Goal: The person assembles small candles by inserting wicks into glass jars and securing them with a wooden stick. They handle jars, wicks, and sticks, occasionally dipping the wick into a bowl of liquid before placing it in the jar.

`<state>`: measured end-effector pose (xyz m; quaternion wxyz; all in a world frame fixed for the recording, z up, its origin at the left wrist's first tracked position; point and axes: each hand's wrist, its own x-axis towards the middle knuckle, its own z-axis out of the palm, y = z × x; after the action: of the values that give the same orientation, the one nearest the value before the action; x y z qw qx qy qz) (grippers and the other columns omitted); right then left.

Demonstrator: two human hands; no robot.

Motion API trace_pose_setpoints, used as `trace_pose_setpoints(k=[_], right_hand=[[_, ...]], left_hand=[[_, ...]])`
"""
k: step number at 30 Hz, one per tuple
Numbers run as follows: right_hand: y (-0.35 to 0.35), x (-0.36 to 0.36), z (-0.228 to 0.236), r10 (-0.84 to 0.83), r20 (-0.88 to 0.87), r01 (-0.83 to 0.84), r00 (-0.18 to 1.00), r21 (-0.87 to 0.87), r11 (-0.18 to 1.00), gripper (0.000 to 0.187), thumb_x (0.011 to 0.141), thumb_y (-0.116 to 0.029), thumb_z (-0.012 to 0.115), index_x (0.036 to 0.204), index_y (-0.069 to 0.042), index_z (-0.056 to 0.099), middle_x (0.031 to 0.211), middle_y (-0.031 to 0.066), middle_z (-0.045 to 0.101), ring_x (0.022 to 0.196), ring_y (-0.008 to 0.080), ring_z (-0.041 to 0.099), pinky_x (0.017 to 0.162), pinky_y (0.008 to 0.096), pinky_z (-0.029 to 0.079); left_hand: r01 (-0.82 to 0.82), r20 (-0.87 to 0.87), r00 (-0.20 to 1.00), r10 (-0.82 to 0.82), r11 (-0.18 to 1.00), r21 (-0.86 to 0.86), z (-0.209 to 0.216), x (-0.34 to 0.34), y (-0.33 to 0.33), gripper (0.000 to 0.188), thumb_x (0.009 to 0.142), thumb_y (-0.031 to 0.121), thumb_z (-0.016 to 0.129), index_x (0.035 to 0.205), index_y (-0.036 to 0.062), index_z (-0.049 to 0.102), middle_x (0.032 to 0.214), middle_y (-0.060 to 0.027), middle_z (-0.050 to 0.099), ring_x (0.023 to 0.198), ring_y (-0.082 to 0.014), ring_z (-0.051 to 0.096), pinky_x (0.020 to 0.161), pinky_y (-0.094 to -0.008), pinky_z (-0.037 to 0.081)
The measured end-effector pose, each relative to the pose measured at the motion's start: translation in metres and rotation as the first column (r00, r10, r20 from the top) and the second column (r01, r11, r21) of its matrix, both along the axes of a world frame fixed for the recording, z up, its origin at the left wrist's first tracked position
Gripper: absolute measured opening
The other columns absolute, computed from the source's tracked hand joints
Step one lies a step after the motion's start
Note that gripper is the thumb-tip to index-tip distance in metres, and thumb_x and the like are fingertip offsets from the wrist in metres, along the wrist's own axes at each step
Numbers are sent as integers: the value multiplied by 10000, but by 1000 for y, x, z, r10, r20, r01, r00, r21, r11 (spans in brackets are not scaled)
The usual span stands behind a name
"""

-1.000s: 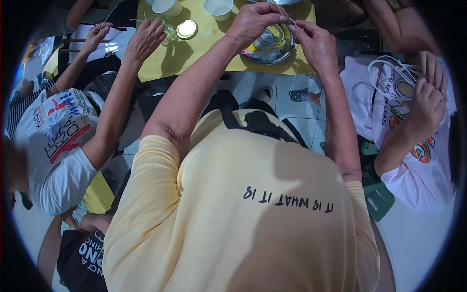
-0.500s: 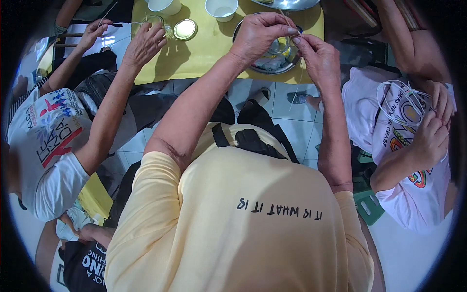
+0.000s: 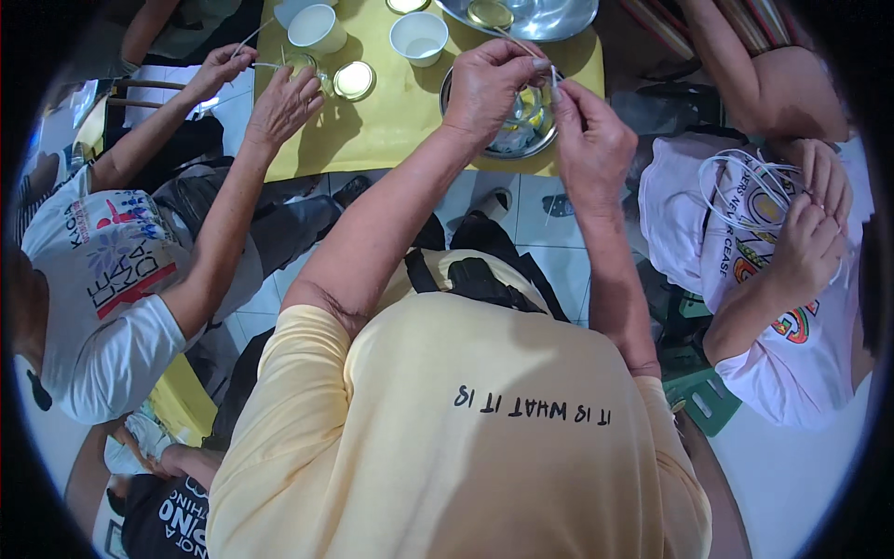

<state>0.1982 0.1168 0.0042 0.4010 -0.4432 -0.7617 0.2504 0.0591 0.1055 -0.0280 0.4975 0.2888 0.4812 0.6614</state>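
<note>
Above the right of the table (image 3: 391, 126), a thin white cord (image 3: 554, 74) is being pinched by the left hand (image 3: 489, 88) and right hand (image 3: 598, 144), which are now being parted slightly, apparently for regripping.

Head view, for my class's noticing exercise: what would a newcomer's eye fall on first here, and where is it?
Probably the yellow shirt filling the lower middle, its dark lettering upside down. Next come the person's left hand and right hand, close together at upper middle, holding thin strands. Around them at the top, the yellow-covered table bears two white cups and a shiny metal bowl.
</note>
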Motion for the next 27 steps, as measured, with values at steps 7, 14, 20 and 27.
trace_pose_setpoints(k=[7,14,20,27], right_hand=[[-11,-11,3,-89,-358,-62,929,-388,920,170,862,-94,666,999,4,687,812,54,688,691,94,622,605,250,486],[5,-2,10,-83,-436,-208,896,-579,789,199,864,-76,658,1046,2,681,817,-2,654,740,55,573,648,213,462],[8,2,23,-62,-416,-234,907,-622,747,166,870,-73,652,1019,0,659,900,3,640,802,63,562,730,219,463],[2,2,18,-74,-510,-292,857,-598,746,143,873,-81,666,988,3,647,861,-9,614,800,65,560,734,207,454]], left_hand=[[37,305,952,-33,999,-8,29,11,7,121,873,89,645,957,4,620,881,-87,673,803,-161,644,751,-283,508],[165,227,962,-155,986,-27,49,0,4,95,888,99,616,945,24,610,862,-49,647,807,-130,603,731,-254,468],[156,186,972,-145,987,-45,53,-4,1,65,886,89,614,914,30,613,814,-12,601,738,-86,545,681,-226,437],[187,431,887,-165,982,-9,60,-10,-2,88,879,85,642,950,48,606,796,-4,585,678,-86,533,578,-226,429]])
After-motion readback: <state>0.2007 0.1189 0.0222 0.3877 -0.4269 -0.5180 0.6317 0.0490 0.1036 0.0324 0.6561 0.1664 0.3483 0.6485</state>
